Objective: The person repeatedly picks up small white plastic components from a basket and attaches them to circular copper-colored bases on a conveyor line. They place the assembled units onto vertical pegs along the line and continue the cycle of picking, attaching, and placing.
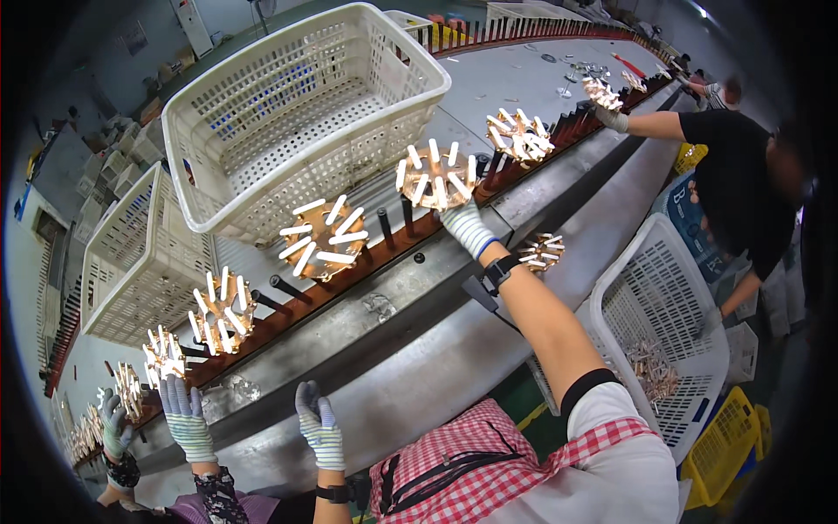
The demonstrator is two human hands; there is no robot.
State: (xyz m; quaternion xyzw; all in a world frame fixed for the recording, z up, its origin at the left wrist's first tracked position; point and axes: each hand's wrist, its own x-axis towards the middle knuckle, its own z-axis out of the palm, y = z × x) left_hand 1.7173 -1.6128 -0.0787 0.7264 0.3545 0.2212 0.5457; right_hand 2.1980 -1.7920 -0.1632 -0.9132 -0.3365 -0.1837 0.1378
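My right hand, in a striped white knit glove, reaches up to a copper-coloured disc set with several white rods. The hand is at the disc's lower edge, its fingertips hidden behind, and looks closed on it. Nearer my body, my left hand is raised in a matching glove, fingers up and holding nothing. Similar rod-studded discs stand along the line on both sides. Another such disc shows beyond my right forearm, over the metal ledge.
Black posts line a reddish rail behind a metal ledge. Large white crates stand beyond. A white basket holding rodded pieces and a yellow crate are at right. Co-workers' gloved hands work at left; another person reaches in at right.
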